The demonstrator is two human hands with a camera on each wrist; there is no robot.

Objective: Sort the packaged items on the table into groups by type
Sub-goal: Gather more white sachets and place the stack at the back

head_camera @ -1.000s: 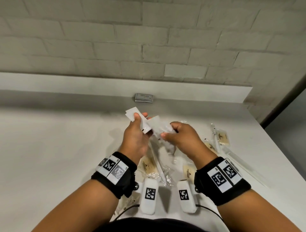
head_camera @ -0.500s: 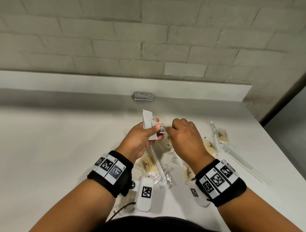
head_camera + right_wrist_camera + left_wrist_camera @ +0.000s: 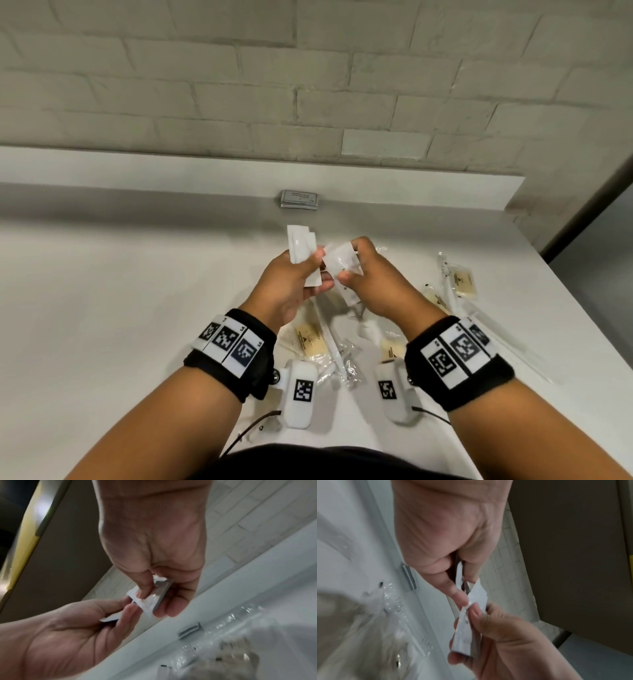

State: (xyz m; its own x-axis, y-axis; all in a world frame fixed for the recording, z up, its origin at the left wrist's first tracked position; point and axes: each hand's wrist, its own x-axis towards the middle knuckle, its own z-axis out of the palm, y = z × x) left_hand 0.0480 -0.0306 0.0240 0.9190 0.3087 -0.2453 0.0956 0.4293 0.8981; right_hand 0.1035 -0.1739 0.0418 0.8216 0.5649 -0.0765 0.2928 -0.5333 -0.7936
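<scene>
Small white packets (image 3: 300, 244) stand up out of my left hand (image 3: 317, 272), pinched between thumb and fingers. My right hand (image 3: 347, 262) pinches another white packet (image 3: 340, 260) right beside them, fingertips nearly touching. The left wrist view shows the right hand's flat white packet (image 3: 465, 635) edge-on below the left hand's packets (image 3: 476, 595). In the right wrist view the right thumb and fingers clamp the white packet (image 3: 157, 596), while the left hand holds its packets (image 3: 111, 618). Both hands hover above the pile on the white table (image 3: 137, 291).
Tan packets (image 3: 310, 341) (image 3: 464, 282) (image 3: 392, 349) and clear-wrapped sticks (image 3: 337, 356) (image 3: 448, 284) lie under and right of the hands. A grey sachet stack (image 3: 299, 199) sits by the back ledge. The table's edge runs diagonally at the right.
The left hand's packets have turned upright. The right hand, which was bunched against them half a second ago, now holds its own white packet in plain sight beside them.
</scene>
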